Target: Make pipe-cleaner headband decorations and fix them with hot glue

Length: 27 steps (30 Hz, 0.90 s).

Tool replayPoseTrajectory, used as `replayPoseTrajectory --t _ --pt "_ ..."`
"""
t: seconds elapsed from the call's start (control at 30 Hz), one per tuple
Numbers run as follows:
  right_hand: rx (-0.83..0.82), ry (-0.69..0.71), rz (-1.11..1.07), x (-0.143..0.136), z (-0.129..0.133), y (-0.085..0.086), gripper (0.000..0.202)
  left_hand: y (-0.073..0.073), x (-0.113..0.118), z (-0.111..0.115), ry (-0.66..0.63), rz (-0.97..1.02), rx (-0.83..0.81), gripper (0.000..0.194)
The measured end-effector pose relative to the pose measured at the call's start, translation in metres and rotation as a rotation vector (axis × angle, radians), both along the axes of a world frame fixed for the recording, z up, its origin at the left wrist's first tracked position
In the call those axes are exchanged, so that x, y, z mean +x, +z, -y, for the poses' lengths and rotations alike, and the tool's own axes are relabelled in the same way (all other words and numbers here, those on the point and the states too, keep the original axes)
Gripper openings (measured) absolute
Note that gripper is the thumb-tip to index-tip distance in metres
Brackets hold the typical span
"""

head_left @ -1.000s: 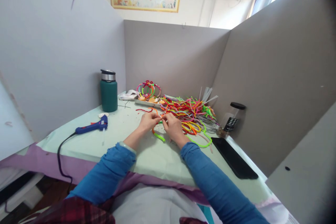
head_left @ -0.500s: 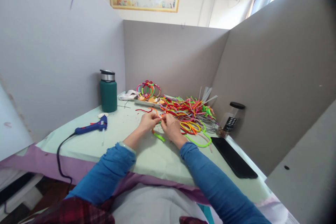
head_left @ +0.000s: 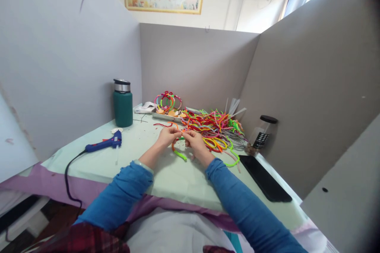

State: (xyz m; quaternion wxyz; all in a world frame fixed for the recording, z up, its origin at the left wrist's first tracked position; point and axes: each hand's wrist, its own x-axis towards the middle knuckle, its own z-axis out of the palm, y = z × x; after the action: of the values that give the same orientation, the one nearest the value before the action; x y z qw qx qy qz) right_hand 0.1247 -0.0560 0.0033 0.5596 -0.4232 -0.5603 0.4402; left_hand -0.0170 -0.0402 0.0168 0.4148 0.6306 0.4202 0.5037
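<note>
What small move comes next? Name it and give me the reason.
Probably a slight twist by the right hand, the left hand bracing: their fingers meet, and a curved orange-and-green strand shows just beneath, though what they pinch is too small to tell.

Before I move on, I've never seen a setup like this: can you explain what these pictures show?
There is no machine here. The pictures come from one camera worn on a person's head, looking forward and down past the blue sleeves.

The left hand and right hand meet with fingertips pinched, by an orange strand; what exactly they hold is too small to tell.

On the covered table, a colourful pile of strands lies beyond the hands. At left are a green bottle and a blue glue gun; at right, a black slab and a jar.
</note>
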Motion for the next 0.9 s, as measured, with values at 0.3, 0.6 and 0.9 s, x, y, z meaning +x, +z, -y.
replayPoseTrajectory --t 0.3,0.6,0.9 --pt "0.277 -0.084 0.276 -0.0007 0.0008 -0.0041 0.019 0.0027 -0.0012 0.0041 -0.061 0.113 -0.093 0.019" --pt "0.553 -0.281 0.617 0.0028 0.0046 -0.0056 0.012 0.0 -0.0009 0.0033 -0.092 -0.028 -0.084 0.022" --pt "0.56 -0.265 0.653 0.0071 -0.0008 -0.0077 0.016 -0.004 -0.0016 -0.0024 -0.103 -0.017 -0.119 0.021"
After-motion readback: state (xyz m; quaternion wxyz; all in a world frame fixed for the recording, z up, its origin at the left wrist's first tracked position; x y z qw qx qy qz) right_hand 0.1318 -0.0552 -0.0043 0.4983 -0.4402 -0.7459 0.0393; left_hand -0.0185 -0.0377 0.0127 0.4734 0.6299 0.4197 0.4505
